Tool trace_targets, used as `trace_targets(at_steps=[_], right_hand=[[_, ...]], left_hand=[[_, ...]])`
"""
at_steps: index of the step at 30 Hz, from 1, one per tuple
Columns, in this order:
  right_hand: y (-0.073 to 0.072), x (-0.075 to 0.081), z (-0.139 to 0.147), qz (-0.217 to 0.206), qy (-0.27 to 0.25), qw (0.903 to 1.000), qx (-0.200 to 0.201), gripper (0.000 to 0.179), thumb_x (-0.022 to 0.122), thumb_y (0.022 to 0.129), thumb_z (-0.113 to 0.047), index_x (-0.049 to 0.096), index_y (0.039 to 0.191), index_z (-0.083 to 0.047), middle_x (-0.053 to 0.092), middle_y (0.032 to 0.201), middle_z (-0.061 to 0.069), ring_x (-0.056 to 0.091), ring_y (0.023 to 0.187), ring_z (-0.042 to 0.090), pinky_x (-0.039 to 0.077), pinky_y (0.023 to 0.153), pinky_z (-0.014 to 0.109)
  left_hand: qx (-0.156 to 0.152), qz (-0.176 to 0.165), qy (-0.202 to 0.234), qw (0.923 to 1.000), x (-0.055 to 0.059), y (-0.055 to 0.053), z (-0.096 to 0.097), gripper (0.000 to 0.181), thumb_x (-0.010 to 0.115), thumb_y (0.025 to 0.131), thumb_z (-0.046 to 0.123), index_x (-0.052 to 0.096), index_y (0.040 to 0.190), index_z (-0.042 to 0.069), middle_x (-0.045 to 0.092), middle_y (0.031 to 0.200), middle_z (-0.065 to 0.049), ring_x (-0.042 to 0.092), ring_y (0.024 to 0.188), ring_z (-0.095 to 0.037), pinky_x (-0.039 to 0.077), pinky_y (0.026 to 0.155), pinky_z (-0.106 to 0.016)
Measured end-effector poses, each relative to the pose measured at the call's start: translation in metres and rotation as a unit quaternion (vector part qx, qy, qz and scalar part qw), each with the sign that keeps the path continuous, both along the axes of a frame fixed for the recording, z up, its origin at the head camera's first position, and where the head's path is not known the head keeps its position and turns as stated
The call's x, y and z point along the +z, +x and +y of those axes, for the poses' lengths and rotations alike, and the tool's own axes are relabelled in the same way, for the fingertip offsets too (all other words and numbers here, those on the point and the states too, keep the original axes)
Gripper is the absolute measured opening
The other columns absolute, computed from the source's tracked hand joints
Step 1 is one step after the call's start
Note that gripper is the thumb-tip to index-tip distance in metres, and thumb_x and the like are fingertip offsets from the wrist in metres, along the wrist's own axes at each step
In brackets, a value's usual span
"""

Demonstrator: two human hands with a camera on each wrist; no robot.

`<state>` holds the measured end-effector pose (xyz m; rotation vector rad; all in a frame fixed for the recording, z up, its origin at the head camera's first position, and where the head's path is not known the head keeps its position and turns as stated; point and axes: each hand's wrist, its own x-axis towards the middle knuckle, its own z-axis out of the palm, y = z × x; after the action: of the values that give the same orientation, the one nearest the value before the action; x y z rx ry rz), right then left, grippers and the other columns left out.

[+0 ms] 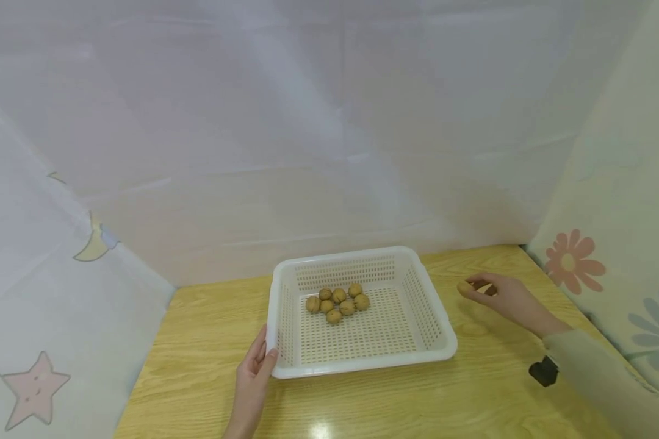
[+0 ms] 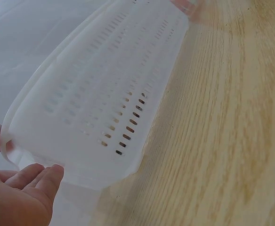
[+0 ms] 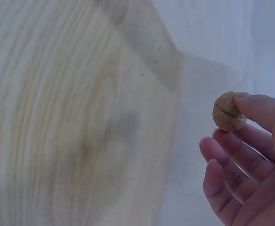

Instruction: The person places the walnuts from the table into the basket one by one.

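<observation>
A white plastic basket point(image 1: 362, 364) with slotted walls stands on the wooden table. Several walnuts point(image 1: 338, 296) lie grouped in its left and middle part. At the basket's front left corner, my left hand point(image 1: 251, 381) grips the rim, thumb on top and fingers along the outside; the left wrist view shows those fingers point(image 2: 45, 181) against the outer wall. To the right of the basket, my right hand point(image 1: 507, 296) pinches one walnut point(image 3: 229, 112) between thumb and fingertips, held above the table. A dark seam runs across this walnut.
The wooden table point(image 1: 198, 366) extends on both sides of the basket and in front of it. A pale cloth point(image 1: 335, 122) hangs behind, and printed sheets with flowers and a star line the sides. A black object point(image 1: 543, 371) sits at the right wrist.
</observation>
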<state>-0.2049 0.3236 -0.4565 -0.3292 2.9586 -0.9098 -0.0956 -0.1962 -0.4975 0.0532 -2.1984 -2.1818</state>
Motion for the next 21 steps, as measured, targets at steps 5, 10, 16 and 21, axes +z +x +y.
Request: trace_targets(at_steps=[5,10,16,21], right_hand=[[0.007,0.021,-0.011,0.009,0.003,0.9999,0.009,0.052,0.068,0.101,-0.046,0.067,0.132,-0.004,0.072,0.117,0.011,0.065,0.091,0.019,0.057,0.073,0.036],[0.009,0.041,-0.025,0.014,0.017,0.9996,0.015,0.052,0.067,0.100,-0.051,0.069,0.130,-0.009,0.071,0.116,0.007,0.065,0.093,0.018,0.056,0.074,0.036],[0.004,0.061,-0.048,0.014,0.019,0.9993,0.027,0.052,0.068,0.099,-0.053,0.070,0.131,-0.012,0.071,0.118,0.005,0.064,0.095,0.018,0.055,0.071,0.033],[-0.008,0.068,-0.071,0.022,0.018,0.9982,0.052,0.052,0.068,0.099,-0.052,0.070,0.132,-0.013,0.071,0.121,0.005,0.065,0.098,0.018,0.055,0.072,0.032]], left_hand=[[-0.002,0.002,0.003,1.0000,0.000,0.000,0.000,0.063,0.053,0.111,0.022,0.025,0.164,0.003,0.033,0.165,-0.019,0.041,0.146,-0.032,0.048,0.108,-0.022],[0.001,0.002,0.002,1.0000,0.000,0.001,-0.001,0.062,0.054,0.111,0.022,0.027,0.164,0.003,0.034,0.165,-0.019,0.042,0.145,-0.032,0.048,0.107,-0.022],[-0.001,0.007,0.006,1.0000,-0.002,-0.001,-0.001,0.063,0.054,0.110,0.021,0.027,0.163,0.002,0.034,0.165,-0.020,0.042,0.145,-0.032,0.048,0.106,-0.021],[-0.001,0.011,0.014,0.9998,-0.003,-0.002,0.000,0.062,0.054,0.110,0.018,0.026,0.163,0.000,0.034,0.164,-0.022,0.042,0.145,-0.034,0.049,0.106,-0.021]])
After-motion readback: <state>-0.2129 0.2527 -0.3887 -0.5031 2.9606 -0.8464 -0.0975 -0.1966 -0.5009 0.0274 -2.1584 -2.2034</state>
